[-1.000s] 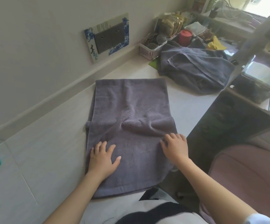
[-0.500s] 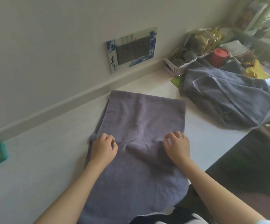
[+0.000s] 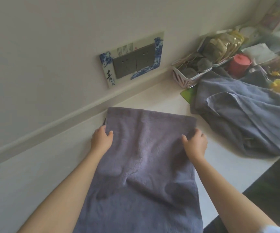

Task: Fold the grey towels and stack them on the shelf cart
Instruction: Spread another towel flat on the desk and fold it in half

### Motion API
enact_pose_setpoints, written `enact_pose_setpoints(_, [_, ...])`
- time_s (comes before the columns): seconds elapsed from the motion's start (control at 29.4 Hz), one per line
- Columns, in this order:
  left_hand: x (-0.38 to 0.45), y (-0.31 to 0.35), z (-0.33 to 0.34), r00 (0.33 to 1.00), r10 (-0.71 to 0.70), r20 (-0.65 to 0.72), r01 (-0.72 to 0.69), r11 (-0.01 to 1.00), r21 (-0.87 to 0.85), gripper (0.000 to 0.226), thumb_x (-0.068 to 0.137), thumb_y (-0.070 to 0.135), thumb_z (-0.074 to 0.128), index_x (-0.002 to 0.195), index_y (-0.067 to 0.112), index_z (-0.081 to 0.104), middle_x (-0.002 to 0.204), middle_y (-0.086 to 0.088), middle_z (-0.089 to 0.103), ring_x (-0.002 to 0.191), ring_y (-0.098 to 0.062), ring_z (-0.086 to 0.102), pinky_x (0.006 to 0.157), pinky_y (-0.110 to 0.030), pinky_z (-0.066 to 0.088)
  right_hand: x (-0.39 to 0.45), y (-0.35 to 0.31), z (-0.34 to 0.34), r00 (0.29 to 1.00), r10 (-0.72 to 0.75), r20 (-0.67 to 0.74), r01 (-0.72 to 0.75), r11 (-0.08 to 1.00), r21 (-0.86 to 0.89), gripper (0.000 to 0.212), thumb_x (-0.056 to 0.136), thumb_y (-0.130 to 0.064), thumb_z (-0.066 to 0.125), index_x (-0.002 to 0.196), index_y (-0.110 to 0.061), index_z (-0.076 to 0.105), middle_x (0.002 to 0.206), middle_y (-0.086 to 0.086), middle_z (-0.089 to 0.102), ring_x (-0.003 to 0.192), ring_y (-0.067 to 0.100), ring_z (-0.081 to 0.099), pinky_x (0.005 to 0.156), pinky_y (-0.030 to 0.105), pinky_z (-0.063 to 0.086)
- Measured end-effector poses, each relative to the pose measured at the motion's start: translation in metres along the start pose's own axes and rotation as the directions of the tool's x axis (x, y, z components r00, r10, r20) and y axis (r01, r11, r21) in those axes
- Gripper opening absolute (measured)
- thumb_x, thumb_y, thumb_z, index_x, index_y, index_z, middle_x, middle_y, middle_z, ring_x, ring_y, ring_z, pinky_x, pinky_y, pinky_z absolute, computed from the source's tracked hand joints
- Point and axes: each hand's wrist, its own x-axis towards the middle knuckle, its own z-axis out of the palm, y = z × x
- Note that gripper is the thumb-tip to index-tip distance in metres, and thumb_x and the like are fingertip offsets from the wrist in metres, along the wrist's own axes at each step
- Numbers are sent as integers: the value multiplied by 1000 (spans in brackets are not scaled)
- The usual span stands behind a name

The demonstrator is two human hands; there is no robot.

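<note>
I have both grips, left hand and right hand, pinching one towel mid-fold; the heap at the desk's far end waits unfolded (no cart visible).

We see the grey towel as thick terry cloth, its nap matt and slightly fuzzy. The heap of grey towels beside it looks thinner and smoother. The countertop is a smooth, pale surface with a faint sheen. The slotted basket appears to be plastic, and the socket plate has a glossy printed surround.
</note>
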Motion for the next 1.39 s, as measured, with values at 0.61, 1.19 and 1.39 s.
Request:
enact_pose_setpoints(0.61, [101,70,-13,989,-144,-24,82,685,-724,16,88,25,66,96,11,64,95,-5,65,91,-20,61,88,-35,49,117,-44,-19,938,70,340,-318,567,760,12,92,-11,55,84,-18,59,78,1,63,70,14,60,65,27,50])
enact_pose_setpoints(1.19, [98,79,-17,891,24,-454,-193,924,-330,29,95,7,50,120,2,63,119,-16,65,110,-28,59,83,-15,34,103,-47,-23,999,-31,34,-3,696,718,24,90,0,53,98,-21,60,90,-7,63,87,11,58,97,39,44])
enact_pose_setpoints(1.39, [97,70,-4,931,114,-347,-175,973,-150,32,92,9,53,122,1,56,120,-23,55,109,-38,52,90,-33,38,108,-35,-11,985,-70,160,60,996,69,51,88,-26,62,134,-11,46,129,14,55,120,31,50,100,37,39])
